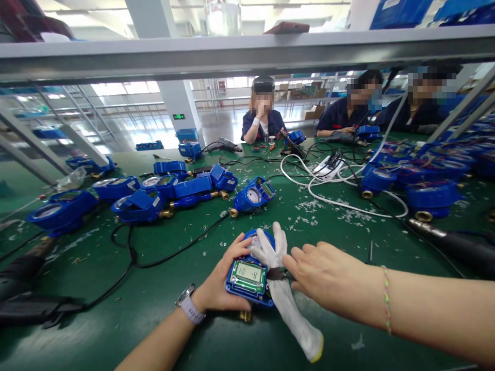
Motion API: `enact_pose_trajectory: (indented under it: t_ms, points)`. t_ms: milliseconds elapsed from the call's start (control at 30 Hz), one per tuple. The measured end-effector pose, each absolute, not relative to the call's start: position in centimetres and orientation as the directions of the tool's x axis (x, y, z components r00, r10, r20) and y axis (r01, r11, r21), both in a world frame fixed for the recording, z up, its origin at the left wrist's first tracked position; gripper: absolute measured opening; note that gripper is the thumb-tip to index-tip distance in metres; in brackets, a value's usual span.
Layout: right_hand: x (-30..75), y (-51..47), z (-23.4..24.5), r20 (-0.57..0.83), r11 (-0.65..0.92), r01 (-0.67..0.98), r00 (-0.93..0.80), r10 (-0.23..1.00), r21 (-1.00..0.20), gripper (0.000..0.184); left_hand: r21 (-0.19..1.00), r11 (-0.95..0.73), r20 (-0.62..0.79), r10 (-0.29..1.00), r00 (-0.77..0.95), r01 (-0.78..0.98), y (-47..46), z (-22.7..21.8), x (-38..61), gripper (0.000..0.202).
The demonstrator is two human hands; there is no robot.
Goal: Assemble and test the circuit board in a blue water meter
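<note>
My left hand [221, 281] grips the left side of a blue water meter [247, 278] with a green display board showing on top; it rests on the green table [162, 309]. A white cloth glove [284, 296] lies draped over the meter's right side and trails toward me. My right hand [328, 278] reaches in from the right, its fingers pressed together at the glove beside the meter; what they pinch is hidden.
Several blue water meters [147, 193] lie at the left and more [425, 180] at the right. Black cables [127, 257], a white cable [336, 201] and a dark power tool [23, 293] lie about. Other people [263, 121] sit across the table.
</note>
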State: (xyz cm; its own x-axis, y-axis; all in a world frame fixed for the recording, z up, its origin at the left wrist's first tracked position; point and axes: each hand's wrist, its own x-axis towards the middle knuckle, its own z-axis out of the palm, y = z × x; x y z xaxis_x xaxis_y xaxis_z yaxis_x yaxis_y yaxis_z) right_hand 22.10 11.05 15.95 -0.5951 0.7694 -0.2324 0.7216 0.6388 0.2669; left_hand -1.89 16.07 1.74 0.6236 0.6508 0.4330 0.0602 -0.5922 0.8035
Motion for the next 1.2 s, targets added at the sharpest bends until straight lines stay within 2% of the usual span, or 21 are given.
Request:
enact_pose_trajectory:
  t_ms: [100,300,533,800,1067,1200]
  points:
    - [21.8,11.7,16.3,-0.338,0.63,0.741,-0.547,0.766,0.23,0.018,0.784,-0.617,0.443,0.635,0.632,0.071,16.2,1.5,-1.7,0.088]
    - [21.5,12.4,15.7,-0.337,0.638,0.747,-0.562,0.756,0.186,0.017,0.804,-0.591,0.422,0.642,0.64,0.062,16.0,1.7,-1.7,0.088]
    - [20.7,13.6,15.9,-0.453,0.612,0.782,-0.506,0.734,0.118,0.018,0.83,-0.558,0.442,0.659,0.609,0.001,16.0,0.7,-1.9,0.087]
    - [22.1,12.8,14.0,-0.332,0.606,0.79,-0.55,0.767,0.091,0.018,0.813,-0.582,0.475,0.654,0.589,-0.01,16.2,0.0,-1.8,0.09]
    - [22.1,12.1,13.9,-0.351,0.55,0.834,-0.503,0.79,0.044,0.016,0.816,-0.578,0.461,0.668,0.585,0.017,16.0,0.1,-1.7,0.088]
    - [22.2,11.8,14.7,-0.289,0.584,0.811,-0.55,0.784,0.041,0.015,0.804,-0.594,0.461,0.658,0.595,0.034,16.0,0.4,-1.5,0.085]
